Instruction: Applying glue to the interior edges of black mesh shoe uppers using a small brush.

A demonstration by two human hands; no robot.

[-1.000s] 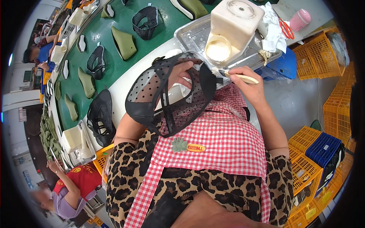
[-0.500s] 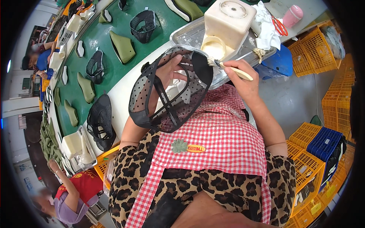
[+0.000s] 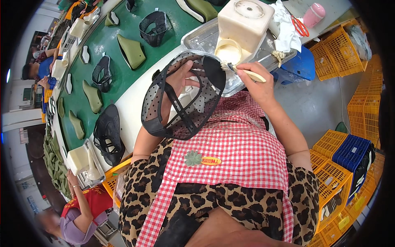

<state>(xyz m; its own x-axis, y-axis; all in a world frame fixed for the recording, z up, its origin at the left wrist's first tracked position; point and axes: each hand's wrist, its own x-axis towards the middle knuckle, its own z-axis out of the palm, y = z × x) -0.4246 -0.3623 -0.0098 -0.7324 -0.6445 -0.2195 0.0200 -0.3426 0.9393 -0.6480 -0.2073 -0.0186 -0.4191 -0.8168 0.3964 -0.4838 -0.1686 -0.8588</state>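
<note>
My left hand (image 3: 177, 81) holds up a black shoe upper (image 3: 213, 74) of dotted mesh with crossed black straps. Its fingers show through the mesh and the opening, wrapped on the upper from the far side. In my right hand (image 3: 260, 87) is a brush with a cream handle (image 3: 256, 76), gripped between thumb and fingers. The brush's pale bristles touch or nearly touch the rim of the upper's solid black end panel. Just beyond the brush, a white plastic container (image 3: 242, 24) has a round spout (image 3: 228, 52) with whitish liquid inside.
The container stands in a metal tray (image 3: 196, 40), beside a white cloth (image 3: 284, 35), red-handled scissors (image 3: 299, 26) and a pink bottle (image 3: 314, 15). A green conveyor belt (image 3: 123, 78) carries green shoe lasts (image 3: 91, 96) and black uppers (image 3: 154, 29). Yellow crates (image 3: 332, 181) stand right; a co-worker (image 3: 84, 210) sits lower left.
The brush and my right hand have shifted slightly left along with the upper's panel end. At lower left, the co-worker's arm has moved toward the white container there.
</note>
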